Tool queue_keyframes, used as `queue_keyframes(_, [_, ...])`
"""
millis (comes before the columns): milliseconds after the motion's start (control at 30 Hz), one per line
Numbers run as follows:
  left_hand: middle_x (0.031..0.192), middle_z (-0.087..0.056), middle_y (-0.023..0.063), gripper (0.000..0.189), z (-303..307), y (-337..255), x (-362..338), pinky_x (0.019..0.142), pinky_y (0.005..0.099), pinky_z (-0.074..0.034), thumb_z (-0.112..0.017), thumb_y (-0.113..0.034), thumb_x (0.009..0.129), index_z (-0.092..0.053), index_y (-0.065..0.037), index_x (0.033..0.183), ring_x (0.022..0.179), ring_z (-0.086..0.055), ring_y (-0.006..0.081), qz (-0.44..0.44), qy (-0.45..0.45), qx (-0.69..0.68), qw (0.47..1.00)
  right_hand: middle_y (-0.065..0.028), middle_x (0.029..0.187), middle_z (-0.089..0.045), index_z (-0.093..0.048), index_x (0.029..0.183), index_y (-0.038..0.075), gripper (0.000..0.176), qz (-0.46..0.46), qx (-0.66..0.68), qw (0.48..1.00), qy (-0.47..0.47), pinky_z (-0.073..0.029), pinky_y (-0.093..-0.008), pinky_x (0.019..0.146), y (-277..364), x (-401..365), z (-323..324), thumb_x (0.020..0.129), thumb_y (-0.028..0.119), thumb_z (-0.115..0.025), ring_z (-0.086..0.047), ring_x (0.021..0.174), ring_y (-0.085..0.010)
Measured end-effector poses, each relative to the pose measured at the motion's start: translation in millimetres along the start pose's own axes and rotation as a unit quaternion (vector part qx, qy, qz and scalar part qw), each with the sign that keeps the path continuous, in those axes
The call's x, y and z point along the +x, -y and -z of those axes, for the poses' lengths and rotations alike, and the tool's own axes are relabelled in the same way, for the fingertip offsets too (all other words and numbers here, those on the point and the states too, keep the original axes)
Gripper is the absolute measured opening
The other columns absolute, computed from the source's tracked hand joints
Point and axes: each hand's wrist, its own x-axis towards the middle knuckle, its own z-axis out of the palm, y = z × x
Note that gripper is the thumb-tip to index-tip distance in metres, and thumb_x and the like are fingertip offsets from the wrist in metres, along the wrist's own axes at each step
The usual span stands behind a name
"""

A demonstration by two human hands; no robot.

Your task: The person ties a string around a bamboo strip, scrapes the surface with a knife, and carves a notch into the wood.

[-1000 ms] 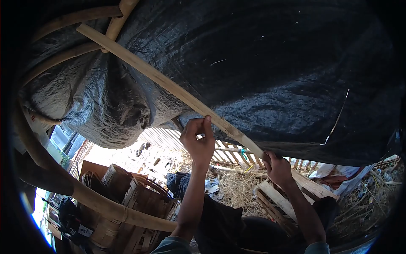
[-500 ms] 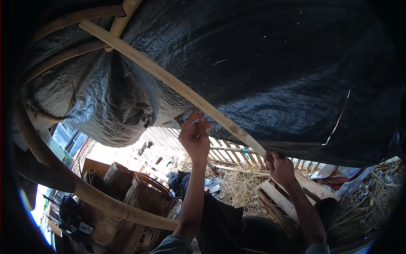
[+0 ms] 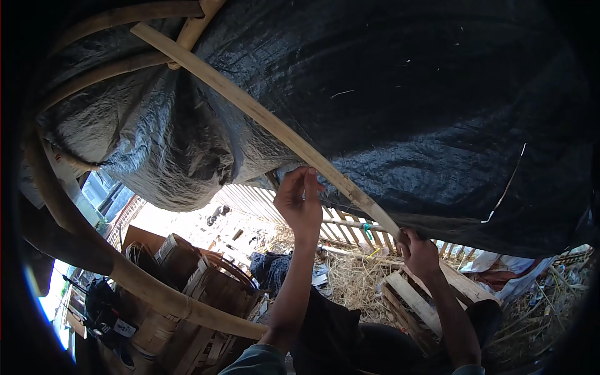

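Note:
A long flat bamboo strip (image 3: 269,119) slants from the upper left down to the right, in front of a dark plastic sheet (image 3: 437,112). Its lower end is gripped in my right hand (image 3: 419,252), fingers wrapped round it. My left hand (image 3: 302,197) is raised just beside the strip's middle, its fingers bent close together near the strip's lower edge. Whether those fingers pinch anything is too small to tell.
Curved bamboo poles (image 3: 150,290) cross the left side. Woven baskets (image 3: 212,294) stand at lower left beside a black item with a white label (image 3: 124,327). Wooden boards (image 3: 415,303) and straw (image 3: 356,278) lie below, near a slatted bamboo fence (image 3: 256,203).
The strip and both hands appear slightly farther right and the view has shifted a little. My left hand's fingers have drawn closer together. My right hand keeps its grip.

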Motion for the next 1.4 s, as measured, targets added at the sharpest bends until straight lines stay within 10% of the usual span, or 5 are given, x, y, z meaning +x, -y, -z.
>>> queue_keyframes(567, [0.071,-0.057,0.0039,0.023,49.3,-11.4,92.0,0.046,0.0227,-0.035,-0.060,-0.021,0.092,-0.059,0.000,0.082,0.048,-0.051,0.0080,-0.007,-0.056,-0.009,0.998,-0.0179,0.093,-0.064,-0.052,0.115,0.011,0.035,0.044,0.011,0.998,-0.032,-0.051,-0.0464,0.071,7.9,0.4,5.3,0.082,0.011,-0.062,-0.063,0.084,-0.0375])
queue_keyframes(967, [0.071,-0.064,0.0085,0.028,53.4,-75.1,178.9,0.052,0.0253,-0.043,-0.061,-0.020,0.091,-0.064,0.005,0.081,0.055,-0.060,0.0115,-0.195,-0.049,0.002,0.979,-0.0187,0.094,-0.063,-0.052,0.115,0.011,0.037,0.033,-0.004,0.999,-0.010,-0.051,-0.0459,0.074,9.9,0.6,4.7,0.081,0.016,-0.064,-0.063,0.085,-0.0378])
queue_keyframes(1067, [0.064,-0.062,0.0098,0.026,60.7,-69.0,201.3,0.047,0.0249,-0.041,-0.059,-0.016,0.091,-0.061,0.006,0.076,0.053,-0.059,0.0104,-0.343,-0.103,0.245,0.901,-0.0183,0.094,-0.063,-0.052,0.116,0.012,0.037,0.038,-0.013,0.999,-0.016,-0.051,-0.0468,0.074,6.6,1.6,3.1,0.081,0.017,-0.065,-0.063,0.085,-0.0386])
queue_keyframes(1267, [0.052,-0.054,0.0060,0.028,43.4,-73.0,203.8,0.048,0.0247,-0.043,-0.056,-0.013,0.091,-0.056,0.005,0.069,0.049,-0.056,0.0109,-0.320,-0.121,0.142,0.929,-0.0176,0.093,-0.063,-0.052,0.115,0.011,0.038,0.028,-0.004,0.999,-0.024,-0.051,-0.0467,0.074,-1.7,0.1,0.3,0.080,0.014,-0.065,-0.062,0.085,-0.0387])
queue_keyframes(1400, [0.077,-0.062,0.0092,0.021,41.4,-71.2,192.1,0.058,0.0252,-0.050,-0.056,-0.016,0.093,-0.055,0.004,0.092,0.064,-0.061,0.0138,-0.240,-0.082,0.030,0.967,-0.0166,0.095,-0.062,-0.054,0.113,0.010,0.037,-0.002,0.009,1.000,-0.010,-0.048,-0.0462,0.076,9.2,1.2,8.1,0.078,0.008,-0.067,-0.060,0.089,-0.0383])
